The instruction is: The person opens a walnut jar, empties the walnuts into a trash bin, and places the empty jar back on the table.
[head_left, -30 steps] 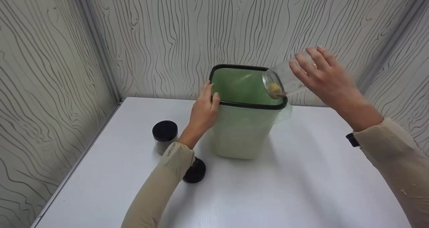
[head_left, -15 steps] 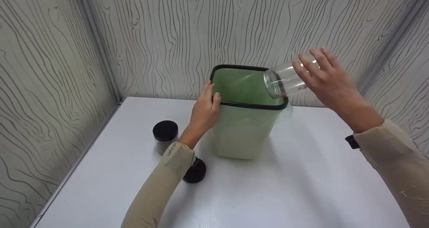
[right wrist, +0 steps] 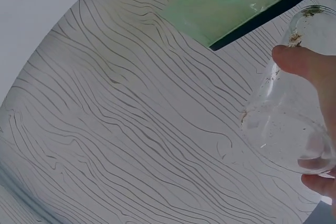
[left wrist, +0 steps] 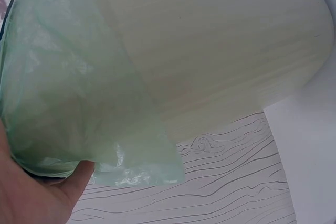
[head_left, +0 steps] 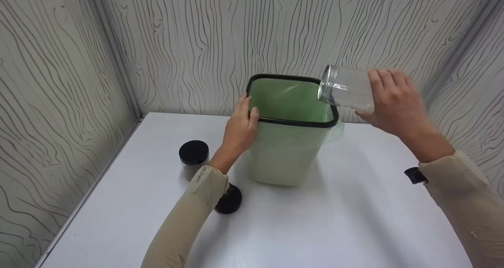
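A pale trash can [head_left: 287, 161] with a black rim and a green plastic liner [head_left: 285, 96] stands on the white table. My left hand [head_left: 240, 128] grips its left rim; in the left wrist view my thumb [left wrist: 79, 182] presses on the liner's overhang. My right hand [head_left: 395, 100] holds a clear jar [head_left: 348, 86] on its side, its open mouth over the can's right rim. Brown bits [right wrist: 295, 39] cling inside the jar near its mouth in the right wrist view. The bottom of the can's inside is hidden from the head camera.
A jar with a black lid [head_left: 194, 153] stands left of my left forearm. A loose black lid [head_left: 230, 200] lies on the table [head_left: 299, 228], partly under that forearm. Patterned wall panels [head_left: 220, 43] enclose the back and sides.
A yellow lump at the jar's mouth has gone from view. My right hand has turned the jar from mouth-down to nearly level, lifting its mouth. The left hand stays on the rim.
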`<move>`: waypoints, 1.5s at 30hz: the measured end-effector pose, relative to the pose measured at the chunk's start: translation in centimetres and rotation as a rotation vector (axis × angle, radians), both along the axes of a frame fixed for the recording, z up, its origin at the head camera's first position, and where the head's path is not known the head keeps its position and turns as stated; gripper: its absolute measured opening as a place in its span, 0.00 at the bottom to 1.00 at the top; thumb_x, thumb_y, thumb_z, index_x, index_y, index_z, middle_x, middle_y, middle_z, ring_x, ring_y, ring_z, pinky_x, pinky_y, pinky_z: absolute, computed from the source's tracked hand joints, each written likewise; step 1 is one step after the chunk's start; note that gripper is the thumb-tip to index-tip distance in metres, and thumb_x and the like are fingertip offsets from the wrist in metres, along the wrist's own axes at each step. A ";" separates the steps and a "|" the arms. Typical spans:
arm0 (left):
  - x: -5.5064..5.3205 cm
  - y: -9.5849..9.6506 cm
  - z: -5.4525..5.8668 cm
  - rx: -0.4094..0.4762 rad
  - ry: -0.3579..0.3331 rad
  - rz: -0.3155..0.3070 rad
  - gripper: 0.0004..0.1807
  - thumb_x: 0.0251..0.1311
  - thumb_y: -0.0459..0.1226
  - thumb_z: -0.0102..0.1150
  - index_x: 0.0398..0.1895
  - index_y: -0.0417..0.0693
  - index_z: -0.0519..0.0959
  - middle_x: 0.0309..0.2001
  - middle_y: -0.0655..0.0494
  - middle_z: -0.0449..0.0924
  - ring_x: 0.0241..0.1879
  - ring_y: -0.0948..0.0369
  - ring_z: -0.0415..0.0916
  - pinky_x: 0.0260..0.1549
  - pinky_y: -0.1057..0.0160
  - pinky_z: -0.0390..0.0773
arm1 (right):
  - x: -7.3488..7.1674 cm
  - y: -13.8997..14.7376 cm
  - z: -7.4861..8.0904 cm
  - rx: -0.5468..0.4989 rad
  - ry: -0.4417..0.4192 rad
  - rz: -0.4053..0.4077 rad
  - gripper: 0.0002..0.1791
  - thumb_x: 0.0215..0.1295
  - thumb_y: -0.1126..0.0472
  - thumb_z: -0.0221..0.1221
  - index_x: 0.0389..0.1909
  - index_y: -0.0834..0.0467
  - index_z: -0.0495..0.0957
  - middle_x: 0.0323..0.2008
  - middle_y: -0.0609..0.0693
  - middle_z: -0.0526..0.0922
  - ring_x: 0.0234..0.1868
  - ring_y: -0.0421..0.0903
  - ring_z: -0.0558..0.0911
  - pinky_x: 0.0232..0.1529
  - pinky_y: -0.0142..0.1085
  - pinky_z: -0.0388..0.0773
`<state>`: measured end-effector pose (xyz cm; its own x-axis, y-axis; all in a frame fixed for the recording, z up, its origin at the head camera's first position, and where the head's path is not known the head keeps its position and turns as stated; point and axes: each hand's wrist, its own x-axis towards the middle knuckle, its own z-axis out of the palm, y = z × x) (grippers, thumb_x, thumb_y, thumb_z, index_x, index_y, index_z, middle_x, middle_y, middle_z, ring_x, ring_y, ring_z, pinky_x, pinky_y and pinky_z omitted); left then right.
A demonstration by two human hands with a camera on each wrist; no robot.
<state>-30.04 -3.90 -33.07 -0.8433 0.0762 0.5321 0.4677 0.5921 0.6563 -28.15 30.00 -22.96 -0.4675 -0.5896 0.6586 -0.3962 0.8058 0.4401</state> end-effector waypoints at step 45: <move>-0.1 0.0 -0.1 0.011 -0.012 0.012 0.30 0.72 0.47 0.31 0.71 0.41 0.57 0.73 0.49 0.49 0.67 0.52 0.58 0.59 0.50 0.63 | -0.2 4.4 -13.2 -1.042 -0.735 0.018 0.52 0.53 0.56 0.69 0.69 0.66 0.45 0.62 0.68 0.63 0.64 0.64 0.63 0.62 0.54 0.58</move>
<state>-30.14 -3.86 -33.13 -0.8504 0.0605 0.5226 0.4527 0.5900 0.6685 -28.39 34.40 -36.12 -0.9146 0.0378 0.4027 -0.2915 0.6283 -0.7213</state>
